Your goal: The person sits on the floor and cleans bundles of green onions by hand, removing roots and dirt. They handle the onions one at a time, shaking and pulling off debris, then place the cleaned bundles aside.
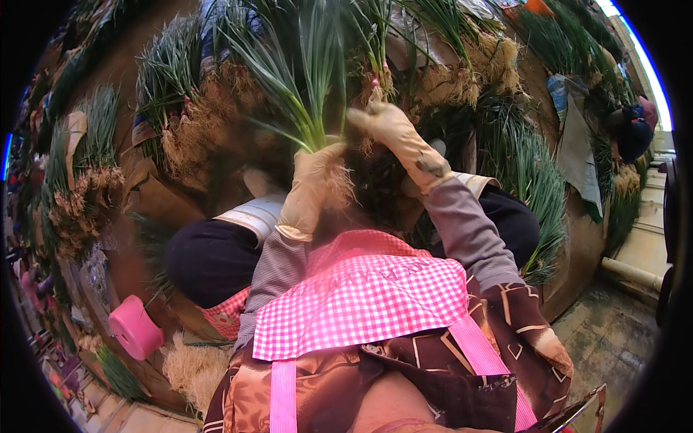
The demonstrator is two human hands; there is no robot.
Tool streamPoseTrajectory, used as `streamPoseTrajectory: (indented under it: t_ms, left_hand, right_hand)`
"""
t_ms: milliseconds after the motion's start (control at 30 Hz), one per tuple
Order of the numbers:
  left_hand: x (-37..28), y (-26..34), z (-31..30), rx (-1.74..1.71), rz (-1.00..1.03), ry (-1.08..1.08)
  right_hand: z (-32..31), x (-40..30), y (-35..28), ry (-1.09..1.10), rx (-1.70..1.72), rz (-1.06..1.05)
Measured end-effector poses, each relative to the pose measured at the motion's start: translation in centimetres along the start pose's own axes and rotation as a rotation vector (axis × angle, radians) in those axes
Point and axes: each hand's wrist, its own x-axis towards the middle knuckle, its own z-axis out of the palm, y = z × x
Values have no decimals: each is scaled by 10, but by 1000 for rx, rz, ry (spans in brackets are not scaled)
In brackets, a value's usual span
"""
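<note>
My left hand (314, 187), in a cream rubber glove, is closed around the lower stems of a bunch of green onions (311, 108). The green leaves fan upward from the fist, and pale stringy roots (340, 184) hang out beside it. My right hand (379, 122), gloved alike, is raised just right of the bunch, its fingertips near the outermost leaf. Some reddish onion bulbs with roots (380, 81) show right behind its fingers; whether it grips any of them I cannot tell.
Heaps of green onions with roots (184, 124) lie to the left, at the back and along the right (520, 168). A pink plastic stool (135, 327) is at lower left. A grey sheet (579, 151) lies at right, near another person (633, 130).
</note>
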Motion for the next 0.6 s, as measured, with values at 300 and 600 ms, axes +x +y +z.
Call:
streamPoseTrajectory:
  t_ms: [300, 600]
  left_hand:
    - [-4, -12, -1, -146, -127, -122]
    - [-22, -1, 3, -115, -93, -190]
  right_hand:
    - [49, 17, -13, 57, 666, -250]
    - [53, 27, 5, 295, 339, -51]
